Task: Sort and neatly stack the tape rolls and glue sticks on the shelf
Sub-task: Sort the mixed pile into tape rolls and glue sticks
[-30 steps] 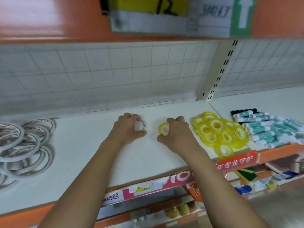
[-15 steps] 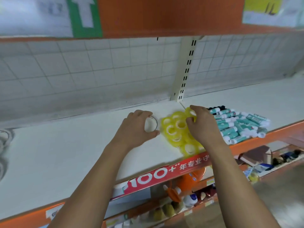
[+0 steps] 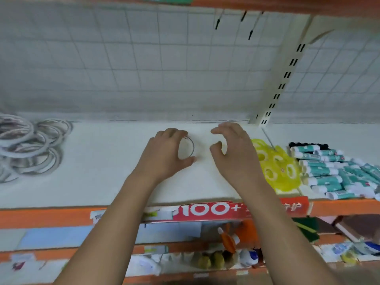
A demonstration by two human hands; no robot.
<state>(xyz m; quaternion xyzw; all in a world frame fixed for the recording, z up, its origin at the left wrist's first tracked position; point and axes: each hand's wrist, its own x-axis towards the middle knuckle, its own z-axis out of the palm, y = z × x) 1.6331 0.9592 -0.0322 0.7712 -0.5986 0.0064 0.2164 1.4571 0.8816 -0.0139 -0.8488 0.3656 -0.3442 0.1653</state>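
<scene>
a: what takes up most of the frame?
b: a grey grid back panel (image 3: 144, 58) fills the upper half, with a slotted upright post (image 3: 287, 75) at the upper right. below it the white shelf (image 3: 92, 182) runs the full width across the middle. it has an orange front edge and a red label strip (image 3: 205, 210) at lower centre.
a: and the stock on it?
b: at the middle left edge there's a loose heap of thin white tape rolls (image 3: 26, 149), overlapping one another. at the middle right, teal and white glue sticks (image 3: 324, 171) lie on their sides in a rough pile. just left of them is a flat cluster of yellow tape rolls (image 3: 275, 169).
a: the hands?
b: both arms come up from the bottom edge to the centre of the frame. the left hand (image 3: 162, 155) grips a clear tape roll (image 3: 193, 147), which stands on edge with the fingers over its top and the thumb under it. i can't tell whether it touches the shelf. the right hand (image 3: 236, 155) is just right of that roll, fingers arched, thumb apart from them, holding nothing. it covers the left edge of the yellow cluster.
</scene>
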